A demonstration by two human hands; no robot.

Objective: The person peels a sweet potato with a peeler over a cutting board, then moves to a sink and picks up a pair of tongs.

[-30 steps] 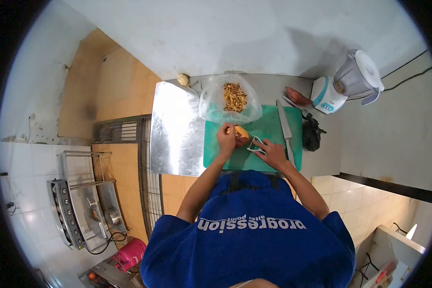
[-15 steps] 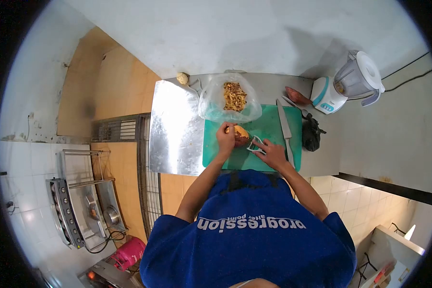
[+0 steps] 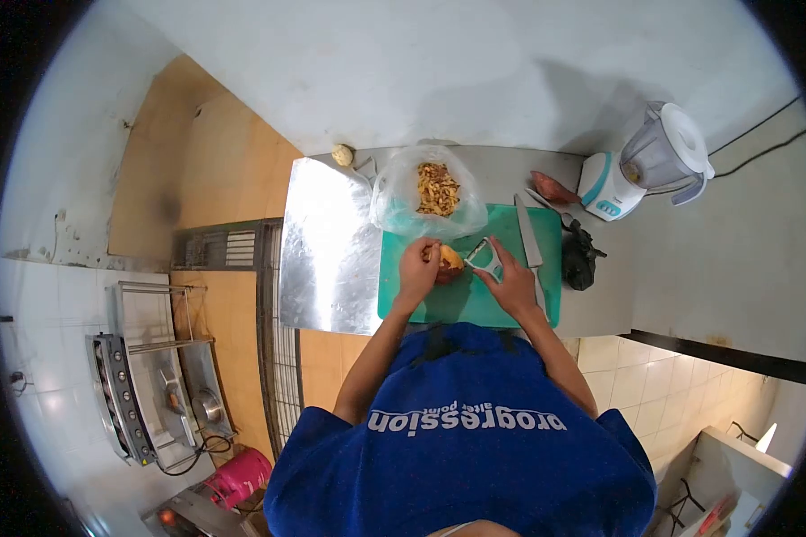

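Over the green cutting board (image 3: 412, 309), my left hand (image 3: 417, 273) grips a partly peeled sweet potato (image 3: 450, 259), with orange flesh bared on top and reddish-brown skin lower down. My right hand (image 3: 515, 288) has its fingers closed round a white Y-shaped peeler (image 3: 485, 259), whose blade end is close to the right side of the sweet potato. Just beyond my hands, a clear plastic bag (image 3: 392, 204) sits open with a heap of brown and yellow peelings (image 3: 438, 190) in it. A large knife (image 3: 529, 234) lies along the board's right side.
At the back right stands a white and teal blender (image 3: 613, 183), with an unpeeled reddish sweet potato (image 3: 554, 188) beside it. A knotted black plastic bag (image 3: 581, 258) lies right of the board. Near the wall is a small pale round item (image 3: 341, 155) on the metal counter (image 3: 327, 259).
The peeler and my right hand have moved away from my body, up along the sweet potato's right side. My left hand keeps hold of the sweet potato, and the view has shifted slightly.
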